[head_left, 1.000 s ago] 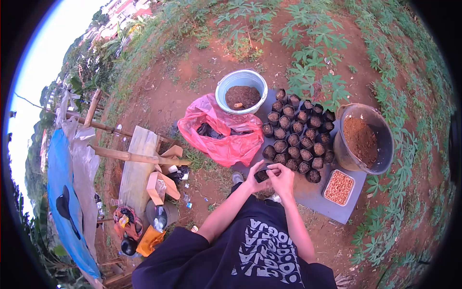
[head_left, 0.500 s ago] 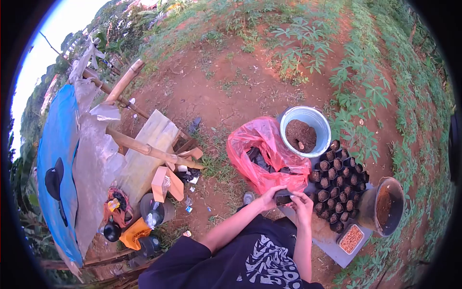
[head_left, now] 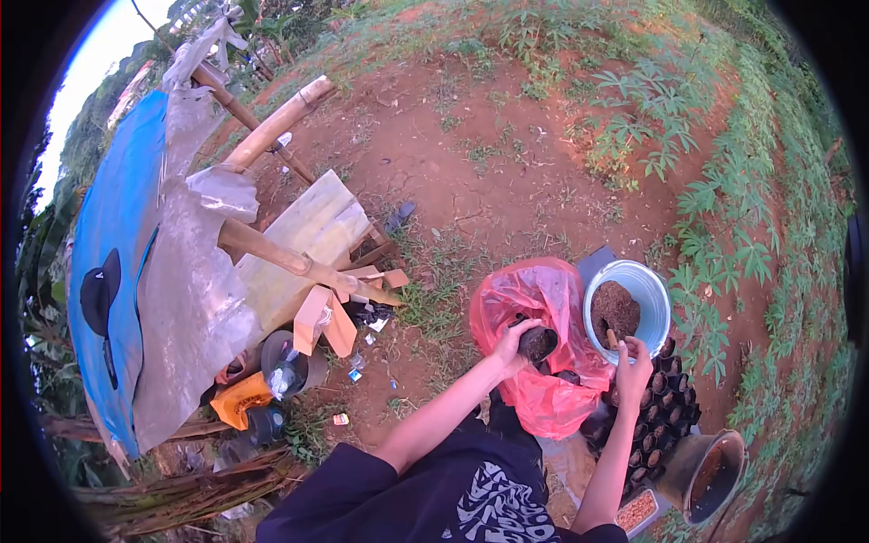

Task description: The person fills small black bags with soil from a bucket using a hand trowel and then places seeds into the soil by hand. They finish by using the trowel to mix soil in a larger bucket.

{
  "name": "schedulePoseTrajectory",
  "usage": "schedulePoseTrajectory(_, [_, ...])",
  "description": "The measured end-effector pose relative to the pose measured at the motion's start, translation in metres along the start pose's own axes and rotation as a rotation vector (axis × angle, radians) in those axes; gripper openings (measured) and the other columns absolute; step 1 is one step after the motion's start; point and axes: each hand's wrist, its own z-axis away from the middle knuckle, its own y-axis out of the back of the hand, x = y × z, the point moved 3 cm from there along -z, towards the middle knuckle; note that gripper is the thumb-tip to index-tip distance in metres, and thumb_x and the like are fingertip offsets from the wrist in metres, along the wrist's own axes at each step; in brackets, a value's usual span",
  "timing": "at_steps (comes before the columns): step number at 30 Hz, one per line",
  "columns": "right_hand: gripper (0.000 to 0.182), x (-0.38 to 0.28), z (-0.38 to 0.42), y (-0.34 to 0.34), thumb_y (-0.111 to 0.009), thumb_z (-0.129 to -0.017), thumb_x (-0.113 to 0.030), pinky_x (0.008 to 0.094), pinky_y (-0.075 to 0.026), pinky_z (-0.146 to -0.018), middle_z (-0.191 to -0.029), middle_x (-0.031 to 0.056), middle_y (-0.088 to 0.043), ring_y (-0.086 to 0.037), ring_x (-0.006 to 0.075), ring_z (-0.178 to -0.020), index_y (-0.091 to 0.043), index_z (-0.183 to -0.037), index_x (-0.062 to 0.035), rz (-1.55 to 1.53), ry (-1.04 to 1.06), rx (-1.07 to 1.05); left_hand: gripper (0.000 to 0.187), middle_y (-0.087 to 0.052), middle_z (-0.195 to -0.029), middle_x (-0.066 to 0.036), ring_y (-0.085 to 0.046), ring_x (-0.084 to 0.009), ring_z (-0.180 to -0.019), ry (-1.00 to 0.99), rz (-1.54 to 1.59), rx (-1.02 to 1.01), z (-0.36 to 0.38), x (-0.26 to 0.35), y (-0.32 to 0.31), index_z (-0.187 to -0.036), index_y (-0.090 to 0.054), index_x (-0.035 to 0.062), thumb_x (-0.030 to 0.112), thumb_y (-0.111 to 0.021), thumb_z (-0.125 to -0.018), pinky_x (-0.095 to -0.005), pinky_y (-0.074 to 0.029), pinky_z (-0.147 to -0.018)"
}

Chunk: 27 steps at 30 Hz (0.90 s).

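Observation:
My left hand [head_left: 512, 347] is closed around a small black plastic planting bag [head_left: 539, 345], its dark mouth facing up, above the red plastic bag [head_left: 520, 288]. At the near rim of the pale blue bucket [head_left: 663, 312], my right hand [head_left: 633, 362] has its fingers closed on a short light-brown handle [head_left: 613, 339]. The handle's lower end is in the dark soil [head_left: 615, 309] inside the bucket; the tool's head is hidden. More black plastic lies inside the red bag.
Several filled black planting bags [head_left: 659, 412] stand together on the right. Beside them are a soil-stained bucket [head_left: 697, 475] and a tray of orange-brown grains [head_left: 637, 509]. To the left are a wooden board [head_left: 312, 240], bamboo poles [head_left: 281, 118] and a blue tarp [head_left: 118, 235].
My hands have parted. The left has the black bag, now opened out, over the red bag; the right has gone to the bucket and taken the handle. The view has shifted.

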Motion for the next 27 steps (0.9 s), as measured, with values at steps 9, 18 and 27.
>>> schedulePoseTrajectory(9, [0.030,0.055,-0.053,-0.084,-0.074,-0.084,-0.021,0.0473,-0.054,-0.083,-0.089,0.0192,-0.071,-0.068,0.0383,-0.091,-0.070,-0.107,-0.0008,0.338,-0.029,-0.224,0.025,-0.071,-0.087,-0.003,-0.069,-0.0163,-0.072,0.036,-0.197,0.019,-0.074,0.026,-0.055,-0.099,-0.067,0.0102,0.035,-0.061,-0.095,-0.0337,-0.058,-0.064])
schedulePoseTrajectory(18, [0.028,0.081,-0.076,-0.055,-0.067,-0.090,-0.031,0.0513,-0.057,-0.085,-0.098,0.0249,-0.073,-0.071,0.0429,-0.095,-0.075,-0.098,-0.0054,0.579,-0.351,-0.308,0.024,-0.072,-0.097,-0.005,-0.072,-0.0205,-0.082,0.205,-0.324,-0.097,-0.160,-0.010,-0.099,-0.103,-0.066,0.0126,0.035,-0.058,-0.096,-0.0409,-0.061,-0.067])
schedulePoseTrajectory(27, [0.029,0.091,-0.071,-0.064,-0.070,-0.087,-0.035,0.0496,-0.059,-0.074,-0.082,0.0211,-0.072,-0.072,0.0405,-0.081,-0.074,-0.092,-0.0068,0.640,-0.202,-0.321,0.023,-0.073,-0.101,-0.005,-0.072,-0.0204,-0.089,0.363,-0.396,-0.215,-0.213,-0.029,-0.102,-0.105,-0.067,0.0134,0.033,-0.057,-0.097,-0.0460,-0.062,-0.070])
